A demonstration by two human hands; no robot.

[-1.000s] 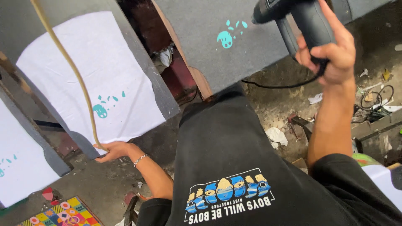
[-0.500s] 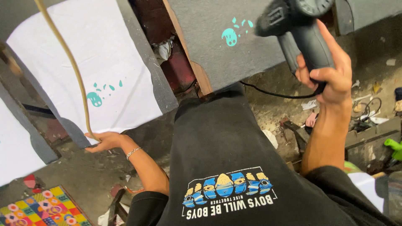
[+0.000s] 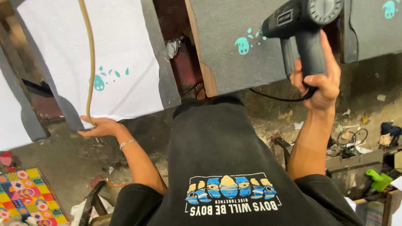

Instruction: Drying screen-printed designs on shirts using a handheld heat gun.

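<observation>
the heat gun (image 3: 303, 25) sits at the upper right of the frame, gripped by the right hand (image 3: 316, 79) with the fingers wrapped shut round its handle. the nozzle points left at the teal print (image 3: 243, 45) on the grey pallet (image 3: 234, 58) top centre, so i'd guess it's held close and level like that to blow straight on the fresh ink. a black cord (image 3: 272, 97) trails from the handle base along the lower edge of that pallet.

over at centre left, the left hand (image 3: 98, 127) is palm down, fingers mostly flat and closed on nothing, resting on the bottom edge of the white shirt (image 3: 83, 54) laid on its own pallet, probably to steady it. a tan hose or strap (image 3: 88, 62) hangs down across that shirt, ending right by the hand.

count: one heat gun and three teal prints showing (white shirt, middle pallet, one more at the far upper right (image 3: 389, 8)). another white piece (image 3: 12, 121) pokes in at the left edge. the floor (image 3: 63, 167) below is dusty, with a colourful patterned mat (image 3: 29, 196) at lower left.
</observation>
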